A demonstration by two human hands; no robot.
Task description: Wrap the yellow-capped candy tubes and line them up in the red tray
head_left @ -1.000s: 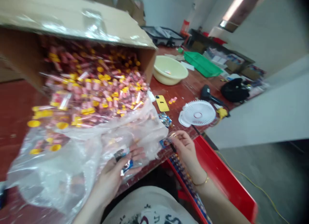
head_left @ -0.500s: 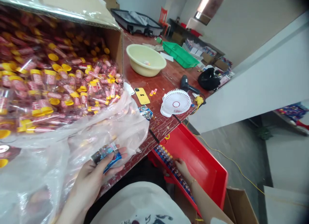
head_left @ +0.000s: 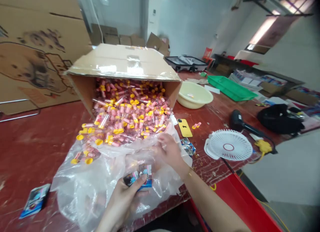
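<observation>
Clock directions are taken from the left hand, with twelve straight ahead. Nearest, the left hand [head_left: 125,195] is low over the plastic [head_left: 82,188], thumb pressed across a few small packets [head_left: 148,173] fanned against the fingers, so its grip is closed but light. A short stack [head_left: 35,201] of similar packets lies on the table [head_left: 20,155] at nine o'clock, and the red tray [head_left: 240,200] sits below the table edge at about three.

The right hand [head_left: 170,150], between one and two o'clock, is at the lower right edge of the heap of tubes [head_left: 130,115]. Its fingers are half curled; whether they pinch a tube, the plastic or nothing, I cannot tell.

The step in hand looks like picking from the heap while the packets wait in the left hand. To take one tube cleanly, the right fingertips would need to close on a single one without dragging the plastic or starting a slide; the left thumb should keep the fan from slipping.

More packets [head_left: 188,147] lie at about two, just beyond the right forearm, with the fan [head_left: 228,147] farther out that way. The phone [head_left: 185,128] is near one o'clock, a pair of tubes [head_left: 196,125] just to its right. The heap spills at twelve from the box [head_left: 107,61], and the bowl [head_left: 195,97] stands farther back at one.
</observation>
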